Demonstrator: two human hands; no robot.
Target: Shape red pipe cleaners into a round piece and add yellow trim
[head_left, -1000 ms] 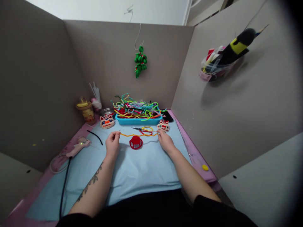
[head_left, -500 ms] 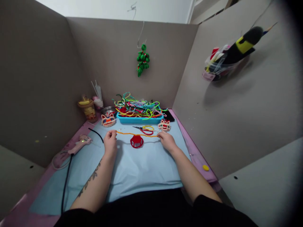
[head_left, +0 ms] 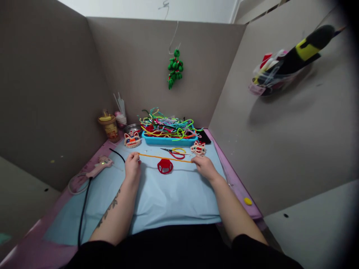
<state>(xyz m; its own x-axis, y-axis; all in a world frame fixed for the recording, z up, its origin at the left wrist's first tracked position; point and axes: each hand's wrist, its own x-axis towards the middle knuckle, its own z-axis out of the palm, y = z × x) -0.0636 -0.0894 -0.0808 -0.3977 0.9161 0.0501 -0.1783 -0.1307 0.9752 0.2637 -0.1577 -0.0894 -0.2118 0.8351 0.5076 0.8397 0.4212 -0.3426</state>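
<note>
An orange pipe cleaner (head_left: 165, 158) is stretched nearly straight between my two hands above the table. My left hand (head_left: 132, 164) pinches one end, and my right hand (head_left: 204, 165) pinches the other. Just below the pipe cleaner lies a red openwork piece (head_left: 165, 167) made of bent pipe cleaners, resting on the light blue cloth (head_left: 174, 198). Behind it are scissors (head_left: 176, 153) with yellow and red handles, partly open. Two lion-head figures of cream, red and other colours stand beyond my hands, a left one (head_left: 132, 139) and a right one (head_left: 198, 148).
A blue tray (head_left: 169, 141) heaped with coloured pipe cleaners stands at the back. At left lie a pink glue gun (head_left: 98, 168) with its black cord, a lidded cup (head_left: 110, 129) and a metal bowl (head_left: 132, 129). A phone (head_left: 206, 136) lies behind the right figure. Partition walls (head_left: 165, 74) enclose the table.
The pipe cleaner has become straighter and tauter, with my hands slightly farther apart. The whole view has shifted a little, so things appear farther right.
</note>
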